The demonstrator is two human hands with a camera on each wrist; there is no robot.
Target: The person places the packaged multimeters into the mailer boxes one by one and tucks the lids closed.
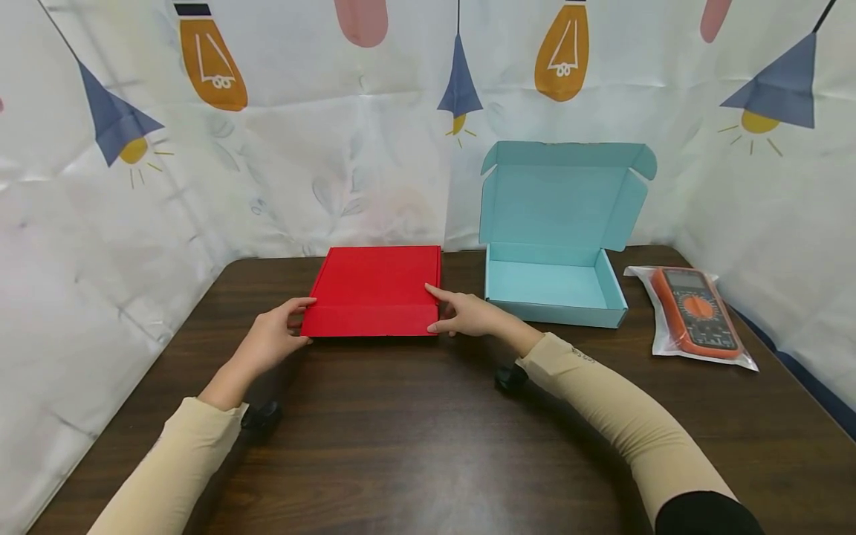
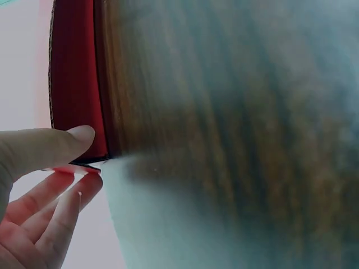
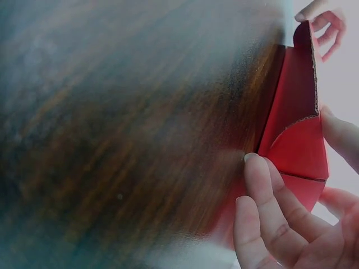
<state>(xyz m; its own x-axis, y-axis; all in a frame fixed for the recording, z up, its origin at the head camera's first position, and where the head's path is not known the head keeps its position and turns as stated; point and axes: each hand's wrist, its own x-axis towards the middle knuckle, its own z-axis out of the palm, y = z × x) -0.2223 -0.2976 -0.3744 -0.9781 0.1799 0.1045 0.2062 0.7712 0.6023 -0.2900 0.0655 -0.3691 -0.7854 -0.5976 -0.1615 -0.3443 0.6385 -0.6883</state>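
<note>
A flat red cardboard box [image 1: 381, 286] lies near the back of the table, its lid down over it. My left hand [image 1: 270, 334] holds its front left corner. In the left wrist view the thumb lies on the dark red front, with the fingers round the side. At the right end, my right hand [image 1: 468, 313] grips the front corner, index finger along the lid's right edge and thumb at the front. The right wrist view shows a front flap [image 3: 303, 84] with a rough cut edge and a rounded tab [image 3: 300, 147] beside my right fingers.
A light blue cardboard box [image 1: 555, 281] stands to the right with its lid raised. Farther right lies an orange multimeter [image 1: 698, 310] in a clear plastic bag. A printed white cloth [image 1: 401, 171] hangs behind the brown table [image 1: 401, 446].
</note>
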